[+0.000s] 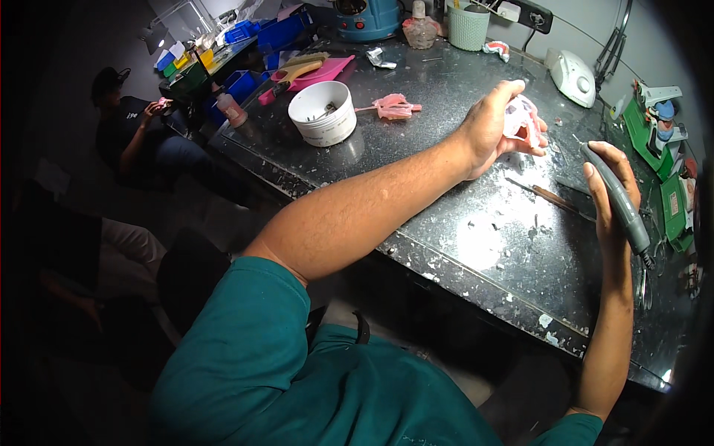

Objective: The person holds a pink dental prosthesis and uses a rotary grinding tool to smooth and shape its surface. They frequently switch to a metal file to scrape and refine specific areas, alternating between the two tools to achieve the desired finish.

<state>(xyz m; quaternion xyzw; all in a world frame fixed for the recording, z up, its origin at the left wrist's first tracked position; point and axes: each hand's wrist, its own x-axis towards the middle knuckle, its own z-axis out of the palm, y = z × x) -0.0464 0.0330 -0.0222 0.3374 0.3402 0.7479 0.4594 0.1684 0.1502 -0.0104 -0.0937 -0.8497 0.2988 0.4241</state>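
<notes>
- Dark, speckled table (439, 78) with chips and pale dust on its top, lit brightly on the right; beyond its left end another person (134, 119) sits in the dim room.
- Held over the table, the pink and white moulded piece (522, 119) sits in the left hand (487, 123), fingers curled behind it and thumb raised along its upper side.
- The right hand (607, 208) closes narrowly round a grey pen-shaped tool (617, 193), its thin tip aimed toward the piece but apart from it.
- Between the hands and nearer the body lies a knife with a wooden handle (554, 198), held by neither.
- To the left stand a white tub (323, 130) with bits inside and, beside it, a pink lump (394, 108) on the table.
- As for progress, work seems under way — piece and tool are both in hand, and the dust suggests some shaping is done.
- No contact shows at this moment; how much is left cannot be told — the piece's surface is too small and bright.
</notes>
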